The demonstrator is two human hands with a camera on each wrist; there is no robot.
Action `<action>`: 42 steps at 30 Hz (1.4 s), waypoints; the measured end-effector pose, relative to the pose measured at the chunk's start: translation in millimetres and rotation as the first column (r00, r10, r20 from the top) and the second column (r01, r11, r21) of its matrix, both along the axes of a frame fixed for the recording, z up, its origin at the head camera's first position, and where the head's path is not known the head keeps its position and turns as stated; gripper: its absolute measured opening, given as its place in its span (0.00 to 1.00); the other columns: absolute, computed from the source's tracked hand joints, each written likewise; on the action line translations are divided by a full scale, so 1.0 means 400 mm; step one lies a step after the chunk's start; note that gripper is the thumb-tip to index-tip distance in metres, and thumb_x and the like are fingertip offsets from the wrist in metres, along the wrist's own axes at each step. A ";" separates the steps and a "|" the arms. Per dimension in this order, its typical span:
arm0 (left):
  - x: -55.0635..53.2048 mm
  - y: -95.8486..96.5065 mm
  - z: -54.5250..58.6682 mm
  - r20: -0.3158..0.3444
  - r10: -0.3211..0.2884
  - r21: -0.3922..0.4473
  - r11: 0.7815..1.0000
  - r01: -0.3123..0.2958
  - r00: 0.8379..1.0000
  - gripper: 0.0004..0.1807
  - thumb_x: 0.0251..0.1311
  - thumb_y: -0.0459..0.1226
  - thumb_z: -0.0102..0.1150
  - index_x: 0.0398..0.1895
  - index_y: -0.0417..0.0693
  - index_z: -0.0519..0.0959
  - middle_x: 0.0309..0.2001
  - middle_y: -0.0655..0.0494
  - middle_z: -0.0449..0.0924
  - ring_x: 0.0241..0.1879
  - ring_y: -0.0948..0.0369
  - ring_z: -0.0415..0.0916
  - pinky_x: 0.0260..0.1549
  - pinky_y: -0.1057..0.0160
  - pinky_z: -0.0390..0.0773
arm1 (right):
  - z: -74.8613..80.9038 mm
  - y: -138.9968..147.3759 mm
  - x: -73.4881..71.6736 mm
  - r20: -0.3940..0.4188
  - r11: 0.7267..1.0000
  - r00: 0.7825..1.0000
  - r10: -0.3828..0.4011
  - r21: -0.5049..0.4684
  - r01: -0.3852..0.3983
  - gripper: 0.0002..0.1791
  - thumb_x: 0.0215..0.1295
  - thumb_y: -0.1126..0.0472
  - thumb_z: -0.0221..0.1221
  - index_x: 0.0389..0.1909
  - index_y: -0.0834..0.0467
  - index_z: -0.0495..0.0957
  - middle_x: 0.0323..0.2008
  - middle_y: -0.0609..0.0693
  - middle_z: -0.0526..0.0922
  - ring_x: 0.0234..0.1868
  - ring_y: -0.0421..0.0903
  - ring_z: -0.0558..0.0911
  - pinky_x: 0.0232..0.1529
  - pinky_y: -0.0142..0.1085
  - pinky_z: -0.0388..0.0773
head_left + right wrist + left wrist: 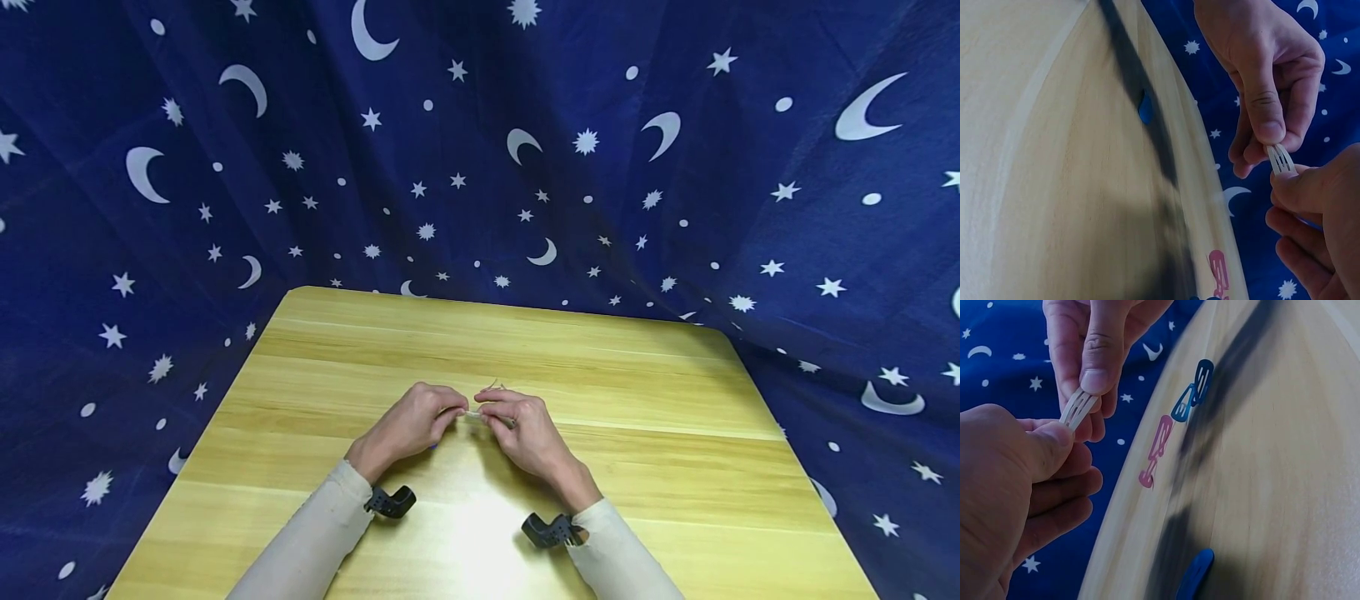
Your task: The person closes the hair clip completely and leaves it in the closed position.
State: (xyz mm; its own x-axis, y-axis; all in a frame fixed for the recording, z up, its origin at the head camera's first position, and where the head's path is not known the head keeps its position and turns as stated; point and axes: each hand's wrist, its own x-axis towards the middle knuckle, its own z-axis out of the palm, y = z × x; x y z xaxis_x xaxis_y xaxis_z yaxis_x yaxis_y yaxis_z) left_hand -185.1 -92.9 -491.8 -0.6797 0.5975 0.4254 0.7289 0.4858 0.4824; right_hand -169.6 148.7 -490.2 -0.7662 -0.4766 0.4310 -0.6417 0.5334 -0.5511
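Observation:
Between the two hands, over the wooden table, is a pale white snap hair clip [1077, 410], long and slotted. My left hand [415, 421] pinches one end of it between thumb and forefinger. My right hand [528, 433] pinches the other end with thumb and fingers; in the right wrist view the thumb [1307, 190] lies over the slots of the clip. Pink hair clips [1160, 435] lie on the table beyond the hands in the left wrist view, near a light blue clip [1182, 404] and a dark blue clip [1203, 381] that overlap.
Another blue clip [1196, 575] lies on the table nearer the left wrist, seen in the right wrist view as a small blue shape [1145, 107]. The wooden table [637, 467] ends at a dark blue curtain [465, 150] with moons and stars.

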 end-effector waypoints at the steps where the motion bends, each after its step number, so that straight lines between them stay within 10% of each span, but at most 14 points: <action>1: 0.000 -0.001 0.000 -0.001 0.001 -0.002 1.000 -0.001 1.000 0.06 0.74 0.28 0.66 0.44 0.45 0.91 0.42 0.54 0.94 0.43 0.62 0.91 0.45 0.65 0.90 | 0.000 0.000 0.000 -0.001 1.000 1.000 0.000 0.000 0.000 0.06 0.70 0.69 0.71 0.44 0.60 0.94 0.55 0.54 0.93 0.61 0.54 0.90 0.69 0.50 0.83; 28: 0.001 -0.019 0.000 0.001 0.026 -0.004 1.000 -0.026 1.000 0.06 0.74 0.30 0.67 0.45 0.46 0.92 0.43 0.55 0.94 0.42 0.63 0.91 0.44 0.64 0.90 | 0.000 -0.015 0.002 -0.032 0.998 0.998 -0.050 -0.032 0.049 0.04 0.69 0.66 0.73 0.41 0.56 0.94 0.53 0.51 0.93 0.58 0.52 0.91 0.57 0.47 0.90; 42: -0.001 -0.043 0.007 0.006 0.054 0.005 0.999 -0.054 0.999 0.06 0.72 0.31 0.70 0.46 0.47 0.92 0.45 0.54 0.94 0.45 0.59 0.93 0.48 0.61 0.91 | 0.001 -0.035 -0.002 -0.034 0.999 0.999 -0.018 -0.028 0.017 0.05 0.71 0.65 0.72 0.43 0.58 0.93 0.52 0.54 0.93 0.56 0.53 0.92 0.71 0.52 0.82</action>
